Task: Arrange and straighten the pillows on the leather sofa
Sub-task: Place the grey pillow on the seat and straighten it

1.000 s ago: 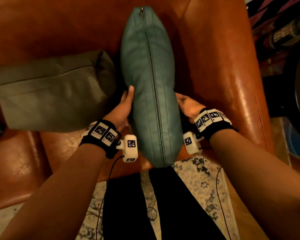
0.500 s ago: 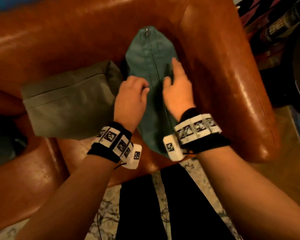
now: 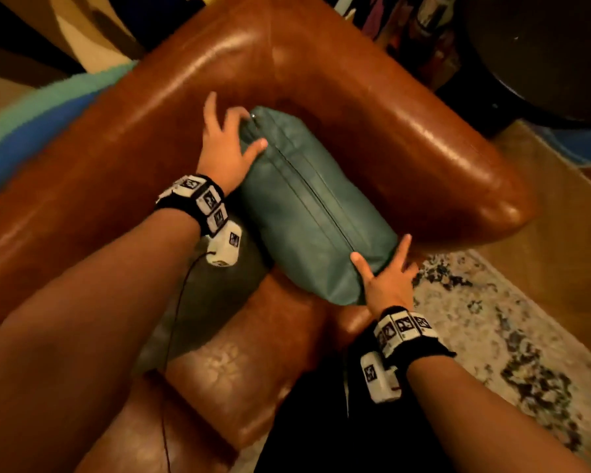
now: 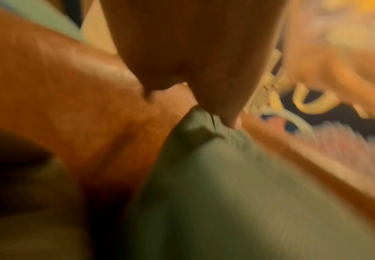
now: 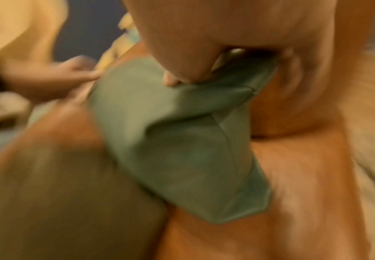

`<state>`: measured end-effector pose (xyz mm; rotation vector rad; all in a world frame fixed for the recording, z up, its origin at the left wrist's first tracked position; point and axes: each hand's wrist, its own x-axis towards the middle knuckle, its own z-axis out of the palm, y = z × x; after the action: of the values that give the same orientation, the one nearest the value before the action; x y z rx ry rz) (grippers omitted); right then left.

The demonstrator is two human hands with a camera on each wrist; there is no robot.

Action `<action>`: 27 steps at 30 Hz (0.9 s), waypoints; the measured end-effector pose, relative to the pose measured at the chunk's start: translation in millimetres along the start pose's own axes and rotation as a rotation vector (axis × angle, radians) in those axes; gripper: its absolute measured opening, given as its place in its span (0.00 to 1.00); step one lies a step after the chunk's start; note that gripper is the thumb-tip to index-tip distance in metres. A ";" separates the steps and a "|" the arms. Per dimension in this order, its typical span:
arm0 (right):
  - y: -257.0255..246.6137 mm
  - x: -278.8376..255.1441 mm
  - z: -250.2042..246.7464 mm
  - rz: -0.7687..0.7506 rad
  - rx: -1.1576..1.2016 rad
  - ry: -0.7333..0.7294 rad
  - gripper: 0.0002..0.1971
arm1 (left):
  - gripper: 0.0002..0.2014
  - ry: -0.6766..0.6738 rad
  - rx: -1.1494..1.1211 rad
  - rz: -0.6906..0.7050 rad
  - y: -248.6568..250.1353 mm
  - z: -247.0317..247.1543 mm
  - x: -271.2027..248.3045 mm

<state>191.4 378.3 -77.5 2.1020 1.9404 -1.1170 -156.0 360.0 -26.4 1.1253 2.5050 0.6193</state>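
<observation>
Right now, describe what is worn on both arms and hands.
Both forearms are bare, no sleeves or gloves. Each wrist carries a black band ringed with white square blocks printed with black markers, plus a white boxy module on the inner side. A thin dark cable trails from the left module.

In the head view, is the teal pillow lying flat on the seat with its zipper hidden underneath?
No, the teal pillow stands on edge in the sofa corner with its zipper facing up.
</observation>
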 end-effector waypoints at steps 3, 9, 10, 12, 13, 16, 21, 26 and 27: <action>11.3 -2.5 -3.4 0.108 0.484 0.072 0.52 | 0.23 -0.056 -0.297 -0.182 10.7 -10.8 31.7; 17.1 4.3 -53.6 0.089 0.632 0.434 0.24 | 0.11 -0.213 -0.626 -0.301 20.0 -30.8 39.9; 18.6 9.0 -60.1 0.123 0.634 0.477 0.24 | 0.11 -0.260 -0.637 -0.315 22.5 -28.8 36.1; 22.7 15.8 -62.2 0.202 0.606 0.530 0.24 | 0.12 -0.314 -0.632 -0.343 24.0 -19.3 25.5; 23.5 18.3 -59.4 0.234 0.577 0.528 0.25 | 0.13 -0.322 -0.654 -0.366 20.3 -14.5 22.8; 25.0 20.6 -47.0 0.302 0.525 0.519 0.25 | 0.11 -0.300 -0.823 -0.473 7.3 -4.1 26.1; 23.9 20.7 -46.6 0.369 0.620 0.598 0.25 | 0.09 -0.296 -0.951 -0.471 2.6 -6.0 32.5; 22.3 15.3 -50.2 0.440 0.643 0.592 0.26 | 0.10 -0.322 -0.889 -0.416 -7.8 -8.0 35.5; 21.5 14.8 -49.8 0.441 0.650 0.597 0.26 | 0.10 -0.328 -0.896 -0.413 -7.1 -9.0 34.1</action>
<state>232.2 411.6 -57.8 3.3069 1.1967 -1.2183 -186.2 379.5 -26.2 0.3245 1.7528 1.1422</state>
